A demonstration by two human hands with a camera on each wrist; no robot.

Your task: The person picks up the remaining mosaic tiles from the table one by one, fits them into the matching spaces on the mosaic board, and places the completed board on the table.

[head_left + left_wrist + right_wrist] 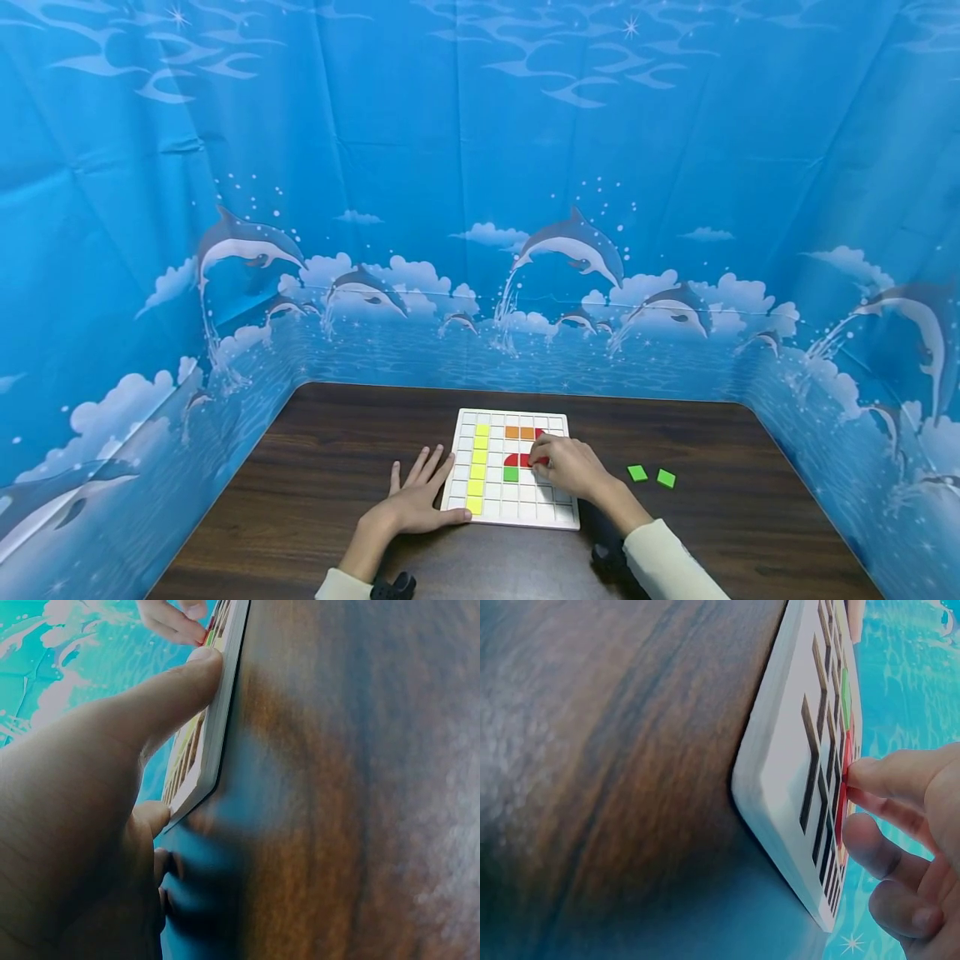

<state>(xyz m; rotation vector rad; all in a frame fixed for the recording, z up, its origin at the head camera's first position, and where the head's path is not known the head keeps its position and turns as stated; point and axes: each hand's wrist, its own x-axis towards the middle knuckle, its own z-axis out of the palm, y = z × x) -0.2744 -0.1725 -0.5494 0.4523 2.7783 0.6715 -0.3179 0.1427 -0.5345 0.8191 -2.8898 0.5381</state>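
Observation:
A white gridded board [525, 510] lies on the dark wooden table. My left hand [416, 500] rests at its left side with fingers spread, the thumb touching the near left edge. In the left wrist view that thumb [180, 694] lies along the board's rim. My right hand [576, 468] is over the board's right half, its fingertips pinching a red tile [843, 802] at the grid surface. Left of those fingertips sit another red piece [512, 460] with a rounded corner and a green tile [511, 474]. Part of the board is hidden under the right hand.
A column of yellow tiles [477, 472] fills the board's left part. Orange tiles [520, 432] and a red piece [538, 432] are near the top. Two loose green tiles [637, 473] lie right of the board. A blue dolphin-print curtain [450, 208] surrounds the table.

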